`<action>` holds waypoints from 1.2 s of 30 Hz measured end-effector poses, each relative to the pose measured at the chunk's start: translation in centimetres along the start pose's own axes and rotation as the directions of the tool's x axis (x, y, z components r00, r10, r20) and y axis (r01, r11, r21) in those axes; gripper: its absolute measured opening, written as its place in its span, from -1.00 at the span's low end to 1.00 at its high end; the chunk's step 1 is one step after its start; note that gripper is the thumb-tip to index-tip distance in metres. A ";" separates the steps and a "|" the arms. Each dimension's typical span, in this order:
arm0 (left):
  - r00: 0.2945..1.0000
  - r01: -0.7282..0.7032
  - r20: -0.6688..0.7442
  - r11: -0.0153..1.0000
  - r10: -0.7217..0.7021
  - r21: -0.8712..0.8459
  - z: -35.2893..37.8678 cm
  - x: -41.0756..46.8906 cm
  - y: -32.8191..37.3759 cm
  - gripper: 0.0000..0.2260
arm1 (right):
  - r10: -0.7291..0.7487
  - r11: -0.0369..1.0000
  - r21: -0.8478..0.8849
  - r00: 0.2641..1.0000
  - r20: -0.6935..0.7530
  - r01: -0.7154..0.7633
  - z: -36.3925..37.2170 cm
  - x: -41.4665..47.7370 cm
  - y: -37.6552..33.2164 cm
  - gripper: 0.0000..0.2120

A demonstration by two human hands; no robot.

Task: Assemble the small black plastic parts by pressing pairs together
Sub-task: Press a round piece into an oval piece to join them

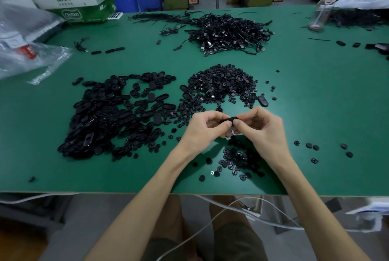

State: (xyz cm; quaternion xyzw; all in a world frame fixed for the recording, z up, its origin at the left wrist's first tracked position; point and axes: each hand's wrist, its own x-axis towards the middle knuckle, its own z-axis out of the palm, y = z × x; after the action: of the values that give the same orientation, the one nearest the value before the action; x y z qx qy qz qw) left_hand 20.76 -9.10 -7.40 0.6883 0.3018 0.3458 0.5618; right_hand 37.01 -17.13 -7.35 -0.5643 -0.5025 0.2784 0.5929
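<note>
Two hands: left hand (207, 129) and right hand (259, 128) pinch one small black part (228, 120) between thumbs and fingertips, just above the table (315, 113)
Handling: likely light, stiff, smooth, easily fumbled
Hold: edges, thumbs on flat faces
Supply: oval shells (109, 113) left, round pieces (223, 83) beyond

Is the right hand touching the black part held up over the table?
Touching. The head view shows the right hand pinching one end of the black part while the left hand pinches the other.
</note>
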 end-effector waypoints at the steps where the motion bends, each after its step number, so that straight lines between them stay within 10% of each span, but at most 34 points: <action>1: 1.000 -0.005 0.008 1.000 0.005 -0.009 0.0 0.0 0.0 -0.92 | -0.001 1.000 -0.003 1.000 -0.004 0.001 0.0 0.0 0.0 -0.91; 36: 1.000 -0.017 -0.015 0.999 0.016 -0.052 -0.4 -0.1 0.1 -0.92 | -0.054 0.997 -0.049 0.998 0.026 0.055 0.1 -0.1 -0.5 -0.84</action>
State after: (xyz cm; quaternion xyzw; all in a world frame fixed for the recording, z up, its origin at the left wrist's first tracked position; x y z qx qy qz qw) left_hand 20.43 -8.96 -7.29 0.6735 0.2910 0.3631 0.5743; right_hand 36.77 -17.32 -6.94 -0.5616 -0.5317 0.2564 0.5797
